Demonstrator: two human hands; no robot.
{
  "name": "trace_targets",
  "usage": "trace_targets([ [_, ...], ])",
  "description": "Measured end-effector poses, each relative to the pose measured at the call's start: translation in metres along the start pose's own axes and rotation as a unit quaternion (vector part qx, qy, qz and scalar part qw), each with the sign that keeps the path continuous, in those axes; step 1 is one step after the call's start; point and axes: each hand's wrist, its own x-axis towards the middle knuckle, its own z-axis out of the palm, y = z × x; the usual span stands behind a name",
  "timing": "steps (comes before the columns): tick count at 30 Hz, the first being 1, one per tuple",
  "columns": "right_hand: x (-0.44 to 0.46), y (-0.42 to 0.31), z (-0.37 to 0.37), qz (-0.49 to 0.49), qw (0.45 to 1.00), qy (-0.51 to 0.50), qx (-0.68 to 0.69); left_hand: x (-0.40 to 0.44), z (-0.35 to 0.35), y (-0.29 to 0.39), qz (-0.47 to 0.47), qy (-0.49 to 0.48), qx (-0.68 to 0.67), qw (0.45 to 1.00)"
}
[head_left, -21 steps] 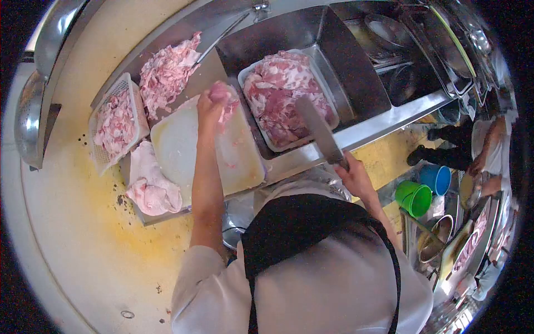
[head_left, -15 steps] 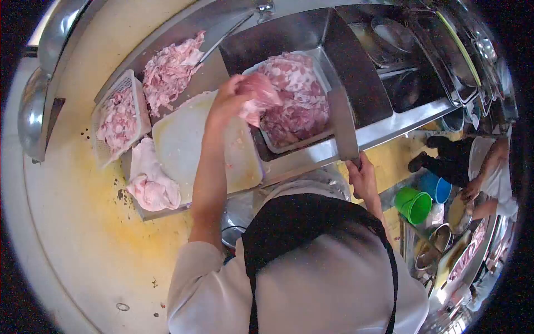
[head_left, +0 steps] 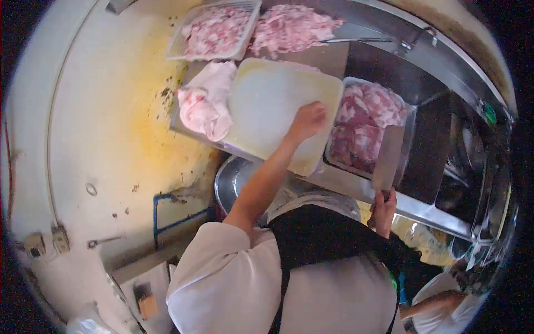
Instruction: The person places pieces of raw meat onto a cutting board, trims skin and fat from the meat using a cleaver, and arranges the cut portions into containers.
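My right hand (head_left: 384, 211) is wrapped round the handle of a broad-bladed cleaver (head_left: 389, 156), its blade pointing up over the edge of the meat tray. My left hand (head_left: 310, 120) is above the right side of the white cutting board (head_left: 267, 106), fingers curled in and no meat showing in them. Right of the board, a tray (head_left: 412, 125) holds a heap of cut red and pale meat (head_left: 361, 125). A large pale meat joint with skin (head_left: 208, 103) lies at the board's left edge.
Beyond the board are a white perforated basket (head_left: 245, 47) of fatty trimmings and a loose pile of trimmings (head_left: 295, 28). A thin metal rod (head_left: 361, 40) lies behind. A steel basin (head_left: 231, 181) stands below the counter. Another person's arm (head_left: 439, 305) shows at lower right.
My left hand has let go of a piece of meat at the tray and moved back over the board. The view has swung left. The cleaver stays in my right hand.
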Motion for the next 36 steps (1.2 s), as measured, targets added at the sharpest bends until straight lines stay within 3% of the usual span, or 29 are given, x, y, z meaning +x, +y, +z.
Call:
trace_targets([
  [3,0.017,-0.015,0.024,-0.039,0.995,-0.074,-0.047,-0.033,-0.052,-0.017,-0.027,0.099,0.068,0.992],
  [6,0.024,-0.039,0.066,-0.064,0.988,-0.110,-0.091,-0.075,-0.110,-0.051,-0.112,0.193,0.006,0.975],
  [7,0.026,-0.049,0.079,-0.086,0.976,-0.105,-0.169,-0.086,-0.131,-0.054,-0.121,0.240,0.013,0.963],
  [10,0.044,-0.033,0.113,-0.113,0.942,-0.171,-0.266,-0.122,-0.195,-0.084,-0.124,0.344,0.025,0.930],
  [13,0.031,-0.063,0.146,-0.194,0.904,-0.198,-0.325,-0.151,-0.249,-0.101,-0.182,0.436,0.085,0.877],
  [17,0.022,-0.080,0.168,-0.168,0.910,-0.183,-0.332,-0.162,-0.317,-0.159,-0.211,0.474,0.273,0.810],
  [20,0.016,-0.088,0.177,-0.145,0.920,-0.163,-0.326,-0.128,-0.357,-0.208,-0.137,0.474,0.300,0.816],
  [23,0.014,-0.081,0.177,-0.118,0.925,-0.150,-0.329,-0.091,-0.369,-0.217,-0.106,0.455,0.401,0.788],
  [26,0.014,-0.066,0.180,-0.128,0.934,-0.119,-0.313,-0.082,-0.382,-0.178,-0.202,0.412,0.273,0.846],
  [27,0.013,-0.062,0.183,-0.138,0.944,-0.108,-0.281,-0.083,-0.395,-0.214,-0.124,0.450,0.197,0.862],
  [28,0.011,-0.057,0.184,-0.148,0.952,-0.099,-0.248,-0.084,-0.405,-0.232,-0.142,0.456,0.085,0.874],
  [30,0.012,-0.047,0.183,-0.159,0.949,-0.089,-0.258,-0.090,-0.423,-0.258,-0.173,0.470,-0.211,0.840],
  [32,0.015,-0.043,0.182,-0.178,0.946,-0.085,-0.257,-0.096,-0.436,-0.265,-0.164,0.470,-0.373,0.783],
  [34,0.017,-0.042,0.178,-0.203,0.942,-0.086,-0.253,-0.094,-0.434,-0.235,-0.116,0.461,-0.403,0.782],
  [36,0.019,-0.045,0.174,-0.177,0.950,-0.103,-0.234,-0.083,-0.410,-0.137,-0.068,0.462,-0.352,0.811],
])
